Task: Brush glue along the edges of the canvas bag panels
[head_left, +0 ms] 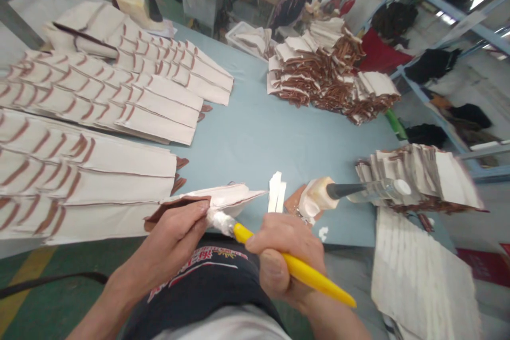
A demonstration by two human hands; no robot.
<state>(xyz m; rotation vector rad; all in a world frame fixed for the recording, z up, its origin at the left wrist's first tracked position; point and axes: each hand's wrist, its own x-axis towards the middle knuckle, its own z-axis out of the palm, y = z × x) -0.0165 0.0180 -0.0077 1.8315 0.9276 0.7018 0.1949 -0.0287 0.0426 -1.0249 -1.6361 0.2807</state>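
My right hand (289,257) is wrapped around a brush with a yellow handle (319,279). White paste coats the brush's bristles (220,222), which touch the near edge of a folded white and brown leather piece (235,195). That piece is pinched at its brown side by the fingers of my left hand (179,234), near the table's front edge. Just beyond my right hand lie small white strips (277,191). To their right stands a paste-smeared pale container (316,199) with a dark-handled tool (346,190) against it.
Overlapping rows of white pieces with brown edges (131,170) cover the left of the blue-grey table (239,133). Stacked pieces (314,64) stand at the back right, another bundle (418,175) at the right. A striped white sheet (426,276) hangs over the right edge. Shelving (438,111) stands beyond.
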